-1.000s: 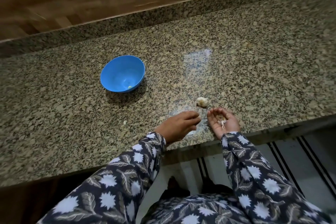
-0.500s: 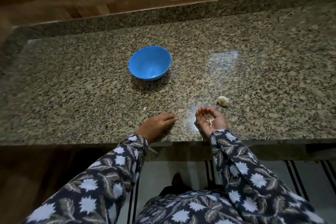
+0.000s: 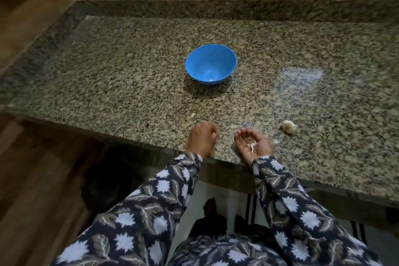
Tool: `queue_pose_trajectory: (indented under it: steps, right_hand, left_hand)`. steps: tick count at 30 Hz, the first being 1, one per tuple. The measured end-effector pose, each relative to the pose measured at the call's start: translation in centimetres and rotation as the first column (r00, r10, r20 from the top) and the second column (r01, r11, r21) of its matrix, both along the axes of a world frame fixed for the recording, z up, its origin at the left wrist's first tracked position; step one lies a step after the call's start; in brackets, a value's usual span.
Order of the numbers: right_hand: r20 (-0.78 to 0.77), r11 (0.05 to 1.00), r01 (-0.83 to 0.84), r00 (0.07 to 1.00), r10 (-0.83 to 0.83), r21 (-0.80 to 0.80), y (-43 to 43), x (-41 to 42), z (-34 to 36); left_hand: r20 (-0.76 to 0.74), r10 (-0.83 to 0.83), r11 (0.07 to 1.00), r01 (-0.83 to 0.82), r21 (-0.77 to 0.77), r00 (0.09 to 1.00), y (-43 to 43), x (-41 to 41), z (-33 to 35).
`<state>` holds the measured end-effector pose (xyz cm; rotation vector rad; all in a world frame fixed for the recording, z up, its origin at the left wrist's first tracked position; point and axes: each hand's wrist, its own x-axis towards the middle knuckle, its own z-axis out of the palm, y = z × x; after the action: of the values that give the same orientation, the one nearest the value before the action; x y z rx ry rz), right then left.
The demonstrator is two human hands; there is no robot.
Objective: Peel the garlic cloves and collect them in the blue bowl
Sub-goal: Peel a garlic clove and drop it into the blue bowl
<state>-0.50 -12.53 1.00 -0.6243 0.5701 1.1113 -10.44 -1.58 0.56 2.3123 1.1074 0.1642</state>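
Bowl (image 3: 195, 65) one, garlic lump (image 3: 288, 126) one.

The bowl (image 3: 211, 63) sits on the counter (image 3: 121, 75) behind the left hand (image 3: 201, 138) and right hand (image 3: 253, 143), with seemingly a garlic piece (image 3: 288, 126) to their right.
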Motion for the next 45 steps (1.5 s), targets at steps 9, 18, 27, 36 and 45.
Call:
queue_pose_trajectory:
  steps: [9, 18, 27, 36, 45]
  right_hand:
    - [-0.04, 0.962, -0.265, 0.963, 0.268, 0.058, 5.1, -5.2, -0.1]
    - [0.037, 0.672, -0.739, 0.673, 0.739, 0.04, 15.7, -23.3, 0.9]
    - [-0.129, 0.714, -0.695, 0.703, 0.699, 0.081, 22.3, -37.5, -0.3]
    - [-0.165, 0.72, -0.694, 0.709, 0.686, 0.011, 25.7, -43.6, -0.1]
    - [-0.181, 0.71, -0.701, 0.709, 0.682, -0.071, 29.4, -46.0, -1.8]
  left_hand:
    - [0.0, 0.974, -0.031, 0.134, -0.99, 0.226, 3.8, -10.2, 2.6]
    - [-0.032, 0.947, 0.011, 0.133, -0.991, -0.32, 5.4, -28.5, 1.5]
    - [-0.032, 0.879, 0.038, 0.137, -0.99, -0.475, 9.7, -43.2, 0.0]
    - [-0.058, 0.827, 0.079, 0.218, -0.973, -0.559, 12.5, -48.2, -0.5]
    - [-0.102, 0.805, 0.054, 0.243, -0.969, -0.585, 14.7, -51.5, -2.1]
